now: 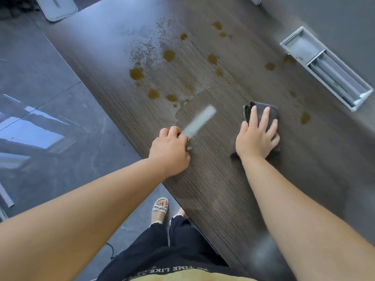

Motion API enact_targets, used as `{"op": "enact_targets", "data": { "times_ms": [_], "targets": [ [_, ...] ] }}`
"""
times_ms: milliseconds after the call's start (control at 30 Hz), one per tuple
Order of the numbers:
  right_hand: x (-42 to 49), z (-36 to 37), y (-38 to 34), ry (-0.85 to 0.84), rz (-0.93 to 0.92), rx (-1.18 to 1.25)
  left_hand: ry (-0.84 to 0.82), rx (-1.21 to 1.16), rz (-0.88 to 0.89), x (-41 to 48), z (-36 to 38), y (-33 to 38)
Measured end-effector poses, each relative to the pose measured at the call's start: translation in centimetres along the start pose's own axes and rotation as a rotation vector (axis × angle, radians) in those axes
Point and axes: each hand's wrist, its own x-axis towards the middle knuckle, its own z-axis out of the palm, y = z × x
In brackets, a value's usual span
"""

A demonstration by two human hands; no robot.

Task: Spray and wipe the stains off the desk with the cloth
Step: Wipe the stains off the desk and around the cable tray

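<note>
dark crumpled cloth (pixel 261 112) lies under the flat, spread right hand (pixel 256 136). left hand (pixel 169 151) grips a blurred spray bottle (pixel 197 123). brown stains (pixel 137 73) dot the bench (pixel 213 189); grey tray (pixel 324 65) beyond.

Soft daylight, window glare on floor (pixel 36 136), motion blur, wide-angle edge distortion

Dark wood-grain worktop (pixel 223 189) carries brown stains (pixel 137 74), fine droplets (pixel 146 47), a dark cloth (pixel 274 112) and a grey tray (pixel 324 67) set into it.
</note>
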Motion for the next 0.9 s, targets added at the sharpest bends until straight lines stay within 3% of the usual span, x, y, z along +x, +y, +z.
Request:
{"op": "enact_targets", "data": {
  "times_ms": [67,167,200,333,367,400,533,567,600,700,767,833,900],
  "targets": [
    [-2.4,0.6,-1.0,0.021,-0.197,0.021,0.050,0.021,0.054,0.2,0.5,1.7],
    [-2.4,1.0,2.7,-0.008,-0.688,-0.090,0.065,-0.003,0.138,1.0,1.0,4.5],
    [-1.0,0.7,4.3,-0.012,-0.717,-0.101,0.064,-0.018,0.147,1.3,1.0,5.2],
    [1.5,-0.1,6.1,0.024,-0.122,-0.014,0.033,-0.014,0.171,2.5,1.1,7.2],
    [0.7,0.0,5.6,0.039,-0.076,-0.010,0.024,-0.003,0.184,2.8,1.1,7.7],
    [-0.5,0.1,5.3,0.066,-0.126,0.000,0.025,0.008,0.200,3.1,1.1,8.2],
    [-2.9,0.4,10.0,-0.001,-0.721,-0.080,0.065,0.003,0.227,4.7,0.8,9.9],
    [-1.7,0.0,11.9,-0.013,-0.744,-0.100,0.056,0.001,0.226,5.1,0.7,10.2],
    [-0.3,-0.5,13.3,-0.003,-0.661,-0.104,0.035,0.006,0.230,5.5,0.5,10.6],
    [3.2,-1.4,14.5,0.030,-0.114,-0.028,-0.001,0.068,0.250,6.5,0.0,12.2],
    [2.9,-1.3,12.2,0.026,0.054,0.007,0.038,0.078,0.232,7.1,-0.2,13.1],
    [0.8,-0.8,11.1,0.064,-0.137,0.022,0.076,0.090,0.208,7.8,-0.3,13.8],
    [-1.2,-0.2,13.0,0.039,-0.526,-0.047,0.057,0.110,0.198,8.4,-0.4,14.2]
  ]
}}
